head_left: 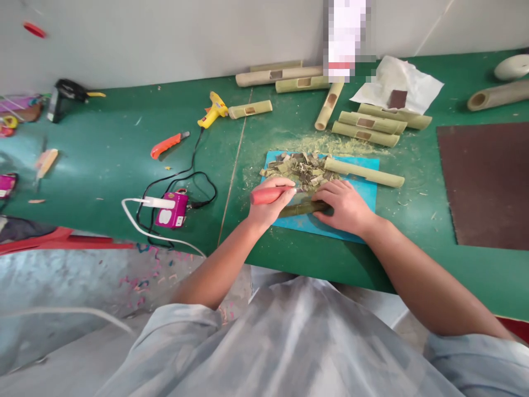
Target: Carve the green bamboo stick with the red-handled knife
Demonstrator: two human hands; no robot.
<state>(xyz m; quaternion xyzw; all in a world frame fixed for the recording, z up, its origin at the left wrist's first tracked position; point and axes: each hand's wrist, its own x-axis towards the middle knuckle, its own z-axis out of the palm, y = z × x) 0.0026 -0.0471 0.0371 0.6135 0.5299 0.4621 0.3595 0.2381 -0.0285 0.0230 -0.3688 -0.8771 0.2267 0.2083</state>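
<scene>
My left hand is closed around a tool with a thick red handle. Its working end points right, toward the other hand, and is too small to make out. Below it lies a greenish-brown bamboo tube, with my right hand closed over its right end. Both hands are over a blue sheet. Just beyond them is a heap of bamboo chips. A paler bamboo tube rests across the sheet's upper right, beyond my right hand.
Several notched bamboo tubes lie at the back. White paper bears a small brown square. On the left are a yellow glue gun, an orange utility knife and a purple power adapter with cords. A dark brown sheet covers the right.
</scene>
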